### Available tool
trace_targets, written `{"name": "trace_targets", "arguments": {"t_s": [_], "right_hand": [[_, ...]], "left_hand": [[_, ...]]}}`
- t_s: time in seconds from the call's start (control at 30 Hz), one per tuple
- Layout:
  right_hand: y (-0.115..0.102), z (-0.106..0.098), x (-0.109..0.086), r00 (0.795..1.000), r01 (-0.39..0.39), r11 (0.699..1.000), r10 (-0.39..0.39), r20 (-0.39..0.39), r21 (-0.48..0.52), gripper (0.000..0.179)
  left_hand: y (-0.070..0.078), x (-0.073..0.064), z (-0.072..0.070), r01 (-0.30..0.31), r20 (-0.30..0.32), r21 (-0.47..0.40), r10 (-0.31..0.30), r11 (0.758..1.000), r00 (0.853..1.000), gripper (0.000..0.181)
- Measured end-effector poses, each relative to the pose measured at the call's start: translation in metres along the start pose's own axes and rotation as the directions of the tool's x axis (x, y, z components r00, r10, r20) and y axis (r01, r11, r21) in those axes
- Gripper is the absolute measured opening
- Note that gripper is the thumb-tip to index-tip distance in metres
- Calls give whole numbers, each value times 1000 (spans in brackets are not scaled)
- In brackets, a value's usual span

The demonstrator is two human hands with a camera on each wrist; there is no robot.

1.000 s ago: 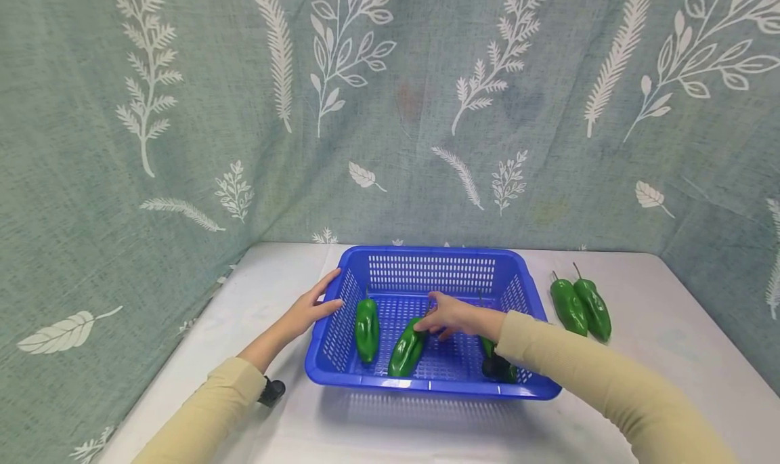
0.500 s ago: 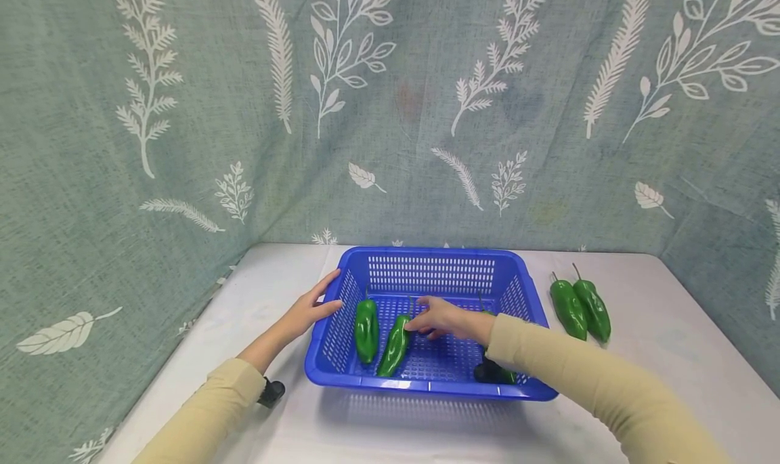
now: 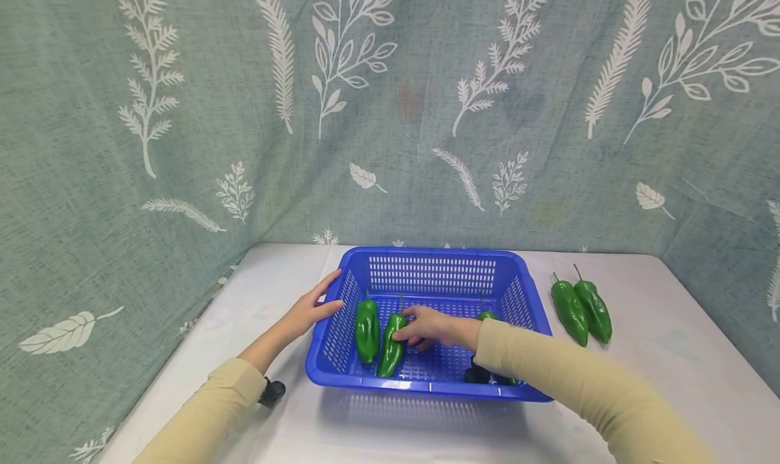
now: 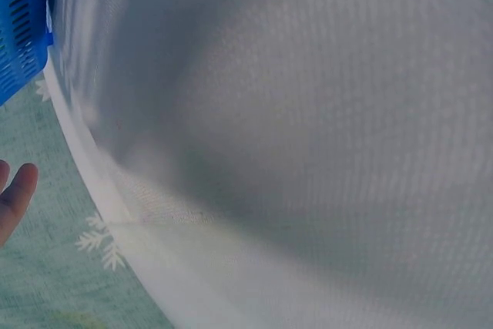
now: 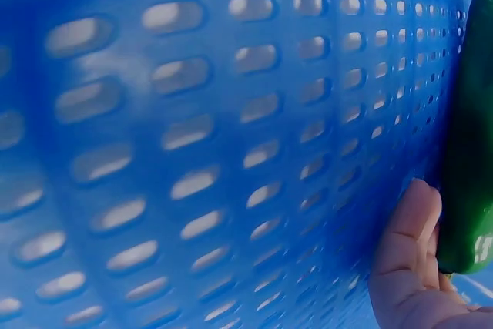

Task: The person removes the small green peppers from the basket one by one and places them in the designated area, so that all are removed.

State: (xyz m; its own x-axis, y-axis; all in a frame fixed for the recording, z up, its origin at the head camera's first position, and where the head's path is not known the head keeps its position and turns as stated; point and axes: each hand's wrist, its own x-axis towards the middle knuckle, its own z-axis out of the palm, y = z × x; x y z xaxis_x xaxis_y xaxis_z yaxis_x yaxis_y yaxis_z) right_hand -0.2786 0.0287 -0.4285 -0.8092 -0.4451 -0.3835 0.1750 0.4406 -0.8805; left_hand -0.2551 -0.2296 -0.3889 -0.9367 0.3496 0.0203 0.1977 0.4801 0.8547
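A blue perforated plastic basket stands on the white cloth. My left hand rests on its left rim, fingers spread and mostly straight. Inside, one long green pepper lies near the left wall. Just right of it is a second green pepper, which my right hand holds near the stem end, thumb over its side. In the right wrist view, bent fingers sit against this dark green pepper. Only a left fingertip shows in the left wrist view.
A third pepper in the basket is partly hidden by my right sleeve. Two more green peppers lie side by side on the cloth, right of the basket. A patterned green curtain hangs behind. Black wrist cameras hang below both wrists.
My right hand has moved left, and the second pepper has shifted left with it, turning more upright beside the first. My left hand stays on the rim.
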Motion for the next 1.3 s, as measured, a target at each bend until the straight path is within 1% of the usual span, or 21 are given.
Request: {"name": "trace_targets", "arguments": {"t_s": [0.2,0.33,0.53,0.63,0.87,0.93,1.07,1.3], "right_hand": [[-1,5,1,1000,-3,1000,4,-26,23,67],[-1,6,1,999,15,999,-14,-37,46,64],[-2,6,3,999,46,992,-44,-24,114,60],[-3,7,3,998,63,989,-61,-20,134,60],[-8,5,-1,993,117,982,-115,-21,151,56],[-11,2,-3,992,127,980,-126,-18,151,56],[-17,-7,-9,991,131,978,-130,-17,163,59],[-27,-30,-22,991,132,979,-131,-16,158,61]], "left_hand": [[-2,1,1,3,0,-1,-3,1000,1000,63],[1,0,1,5,5,-3,-5,1000,1000,63],[3,0,1,7,8,4,-7,1000,1000,63],[-2,1,0,7,5,-1,-7,1000,1000,63],[-32,12,-1,3,-7,-4,-3,1000,1000,66],[-37,14,-1,1,-8,1,-1,1000,1000,66],[-41,15,-1,-7,-15,7,7,1000,1000,67],[-41,16,-1,1,-26,8,-1,1000,1000,67]]}}
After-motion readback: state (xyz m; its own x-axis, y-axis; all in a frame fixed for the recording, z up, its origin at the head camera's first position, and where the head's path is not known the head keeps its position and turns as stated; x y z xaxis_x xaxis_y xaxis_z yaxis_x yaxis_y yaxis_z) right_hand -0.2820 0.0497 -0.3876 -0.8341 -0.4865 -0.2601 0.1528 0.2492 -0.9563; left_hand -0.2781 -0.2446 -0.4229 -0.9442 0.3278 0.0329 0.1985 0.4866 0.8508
